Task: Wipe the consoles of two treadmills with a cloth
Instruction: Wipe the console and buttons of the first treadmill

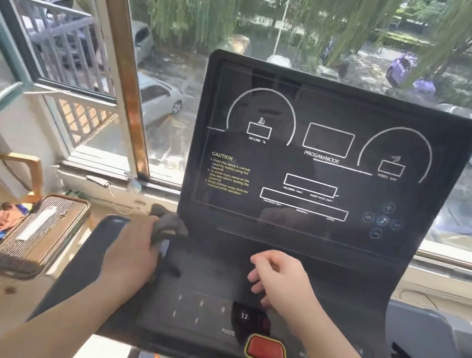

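Window-side treadmill console (pixel 317 167), left hand (pixel 130 252) gripping dark cloth (pixel 167 225), right hand (pixel 280 278) loosely curled, empty.

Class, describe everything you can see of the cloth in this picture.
The cloth is dark grey, soft-looking and crumpled into a bunch. The left hand grips it, with most of it bulging out beyond the fingers. It rests on the left end of the treadmill console, just below the lower left corner of the screen. The right hand does not touch it.
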